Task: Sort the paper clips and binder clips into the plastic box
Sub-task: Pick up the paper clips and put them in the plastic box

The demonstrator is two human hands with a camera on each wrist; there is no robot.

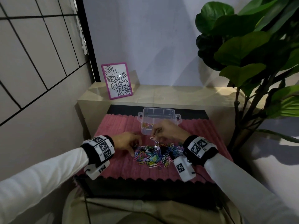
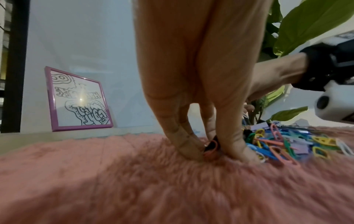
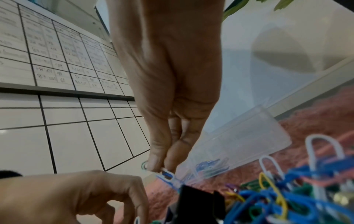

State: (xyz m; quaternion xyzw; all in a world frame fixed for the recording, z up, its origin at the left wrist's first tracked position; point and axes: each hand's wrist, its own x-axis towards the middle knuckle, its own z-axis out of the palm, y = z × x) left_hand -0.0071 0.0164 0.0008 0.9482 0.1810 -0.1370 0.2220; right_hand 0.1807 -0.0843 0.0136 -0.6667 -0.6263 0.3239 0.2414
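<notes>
The plant (image 1: pixel 252 50) fills your right side and a pink-framed drawing (image 1: pixel 116 80) leans on the ledge behind, both well clear of the job. Your worktop (image 1: pixel 186 113) carries a pink fuzzy mat (image 1: pixel 116 126), which likely keeps small metal pieces from skidding. At the mat's far edge sits the clear box (image 1: pixel 157 117), open-topped and divided into compartments; a few clips already lie in its near-left one, so sorting is under way but far from done. Between the box and you lies the pile (image 1: pixel 157 153), a tangle of coloured paper clips with some binder clips mixed in, placed within easy reach of both hands. Your right hand (image 1: pixel 168 129) hangs above the pile just in front of the box, its grip pinching a paper clip (image 1: pixel 153 138) between thumb and fingertips (image 3: pixel 157 157); a short carry to the box remains. Your left hand (image 1: pixel 127 141) reaches down at the pile's left edge, fingertips (image 2: pixel 191 150) pressed into the mat around a small dark clip with an orange paper clip (image 2: pixel 210 147) against it. Whether that grip has closed on anything, I cannot tell.
</notes>
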